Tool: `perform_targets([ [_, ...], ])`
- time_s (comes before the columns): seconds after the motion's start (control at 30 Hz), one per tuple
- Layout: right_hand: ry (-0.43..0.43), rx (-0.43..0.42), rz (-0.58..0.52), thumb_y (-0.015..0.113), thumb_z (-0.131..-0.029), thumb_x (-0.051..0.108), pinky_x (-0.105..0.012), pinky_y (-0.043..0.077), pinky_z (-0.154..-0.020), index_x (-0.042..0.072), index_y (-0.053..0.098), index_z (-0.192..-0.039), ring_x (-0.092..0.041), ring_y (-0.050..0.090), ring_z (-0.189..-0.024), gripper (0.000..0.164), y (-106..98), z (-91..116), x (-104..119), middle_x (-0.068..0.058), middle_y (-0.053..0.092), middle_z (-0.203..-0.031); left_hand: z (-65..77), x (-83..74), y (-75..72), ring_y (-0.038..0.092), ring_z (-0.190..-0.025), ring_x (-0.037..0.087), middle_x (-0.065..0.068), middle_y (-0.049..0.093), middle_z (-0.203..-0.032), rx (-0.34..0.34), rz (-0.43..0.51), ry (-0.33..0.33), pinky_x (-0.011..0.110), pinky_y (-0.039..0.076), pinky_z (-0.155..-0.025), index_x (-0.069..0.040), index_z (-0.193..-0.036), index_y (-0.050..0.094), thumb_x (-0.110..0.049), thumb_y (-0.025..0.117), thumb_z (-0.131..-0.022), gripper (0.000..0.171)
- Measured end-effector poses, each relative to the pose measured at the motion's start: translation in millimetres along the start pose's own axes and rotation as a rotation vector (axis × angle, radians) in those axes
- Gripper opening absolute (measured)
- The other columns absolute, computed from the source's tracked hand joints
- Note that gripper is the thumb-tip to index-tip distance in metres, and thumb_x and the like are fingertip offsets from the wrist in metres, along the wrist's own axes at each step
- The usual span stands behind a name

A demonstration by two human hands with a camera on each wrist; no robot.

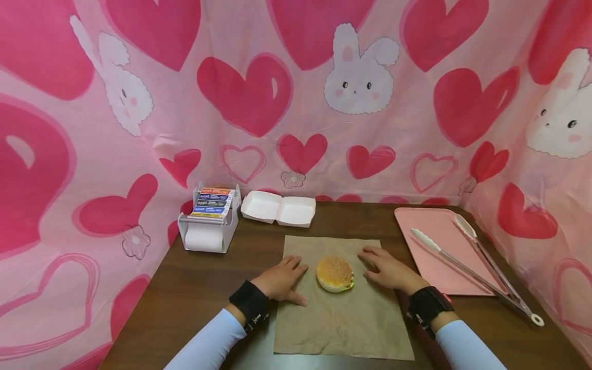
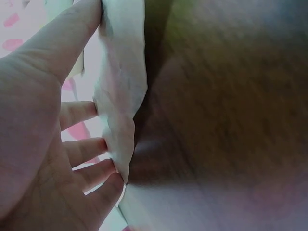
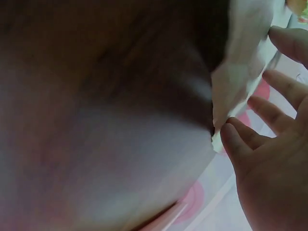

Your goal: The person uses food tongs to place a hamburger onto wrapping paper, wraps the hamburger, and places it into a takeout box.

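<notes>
A burger (image 1: 335, 274) with a browned bun lies near the middle of a brown paper sheet (image 1: 342, 329). To its left my left hand (image 1: 283, 280) rests fingertips on the sheet, its fingers spread and apart from the bun. My right hand (image 1: 388, 270) touches the paper's right side in the same way. Seen from the left wrist, the fingertips of that hand (image 2: 53, 144) meet the paper (image 2: 118, 91) along its edge. The right wrist view has the right hand's (image 3: 274, 139) fingertips on the paper (image 3: 240, 62), with a bit of the burger (image 3: 297, 6) at the top corner.
An opened white takeout box (image 1: 278, 209) stands at the back of the brown table (image 1: 231, 288). Left of it is a white label roll dispenser (image 1: 209, 218). Metal tongs (image 1: 476, 267) lie across a pink tray (image 1: 439, 221) at right. A heart-and-rabbit curtain (image 1: 259, 118) surrounds the table.
</notes>
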State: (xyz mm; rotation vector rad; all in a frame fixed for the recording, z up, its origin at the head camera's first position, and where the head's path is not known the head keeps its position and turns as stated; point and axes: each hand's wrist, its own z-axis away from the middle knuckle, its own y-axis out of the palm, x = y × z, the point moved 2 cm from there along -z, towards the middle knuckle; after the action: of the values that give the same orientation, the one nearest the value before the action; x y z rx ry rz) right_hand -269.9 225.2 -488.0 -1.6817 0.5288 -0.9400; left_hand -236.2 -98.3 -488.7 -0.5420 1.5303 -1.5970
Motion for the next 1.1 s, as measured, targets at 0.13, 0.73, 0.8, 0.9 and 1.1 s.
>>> perform_targets([
  [0.13, -0.019, 0.019, -0.006, 0.07, -0.094, 0.017, -0.064, 0.038, -0.106, 0.0, 0.06, -0.137, -0.05, 0.044, -0.133, 0.047, 1, -1, -2, -0.029, 0.05, -0.142, -0.2, -0.5, -1.8, 0.031, -0.148, 0.038, 0.022, 0.036, -0.159, -0.018, -0.015, 0.012, 0.047, 0.035, -0.116, -0.007, -0.152, 0.044, -0.061, 0.078, -0.079, 0.097],
  [0.73, 0.016, 0.084, -0.005, 0.07, -0.095, 0.021, -0.063, 0.038, -0.106, 0.003, 0.059, -0.139, -0.05, 0.043, -0.134, 0.049, 4, -7, -4, -0.027, 0.05, -0.144, 13.3, -11.3, 1.4, 0.048, -0.129, 0.032, 0.016, 0.051, -0.139, -0.133, -0.154, 0.055, 0.042, 0.045, -0.107, -0.004, -0.132, 0.061, -0.058, 0.076, -0.084, 0.073],
  [0.8, 0.017, 0.086, -0.009, 0.069, -0.095, 0.022, -0.064, 0.038, -0.106, 0.003, 0.059, -0.139, -0.05, 0.042, -0.134, 0.049, 2, -7, -4, -0.027, 0.049, -0.144, 17.8, -16.2, 2.5, 0.05, -0.115, 0.026, 0.011, 0.054, -0.126, -0.151, -0.172, 0.063, 0.037, 0.051, -0.096, -0.006, -0.127, 0.063, -0.057, 0.076, -0.085, 0.067],
  [0.9, 0.022, 0.087, -0.015, 0.07, -0.095, 0.021, -0.064, 0.037, -0.107, 0.002, 0.059, -0.139, -0.051, 0.042, -0.134, 0.049, 0, -7, -4, -0.027, 0.049, -0.144, 24.0, -23.4, 4.7, 0.051, -0.108, 0.023, 0.009, 0.055, -0.118, -0.152, -0.16, 0.052, 0.034, 0.054, -0.086, -0.005, -0.127, 0.062, -0.059, 0.077, -0.083, 0.072],
  [1.1, 0.022, 0.08, -0.01, 0.07, -0.095, 0.021, -0.064, 0.037, -0.106, 0.002, 0.059, -0.139, -0.051, 0.043, -0.133, 0.049, 0, -5, -5, -0.028, 0.05, -0.143, 29.8, -34.6, 7.1, 0.051, -0.116, 0.028, 0.015, 0.054, -0.127, -0.121, -0.126, 0.014, 0.037, 0.054, -0.092, 0.001, -0.132, 0.056, -0.067, 0.082, -0.071, 0.095],
])
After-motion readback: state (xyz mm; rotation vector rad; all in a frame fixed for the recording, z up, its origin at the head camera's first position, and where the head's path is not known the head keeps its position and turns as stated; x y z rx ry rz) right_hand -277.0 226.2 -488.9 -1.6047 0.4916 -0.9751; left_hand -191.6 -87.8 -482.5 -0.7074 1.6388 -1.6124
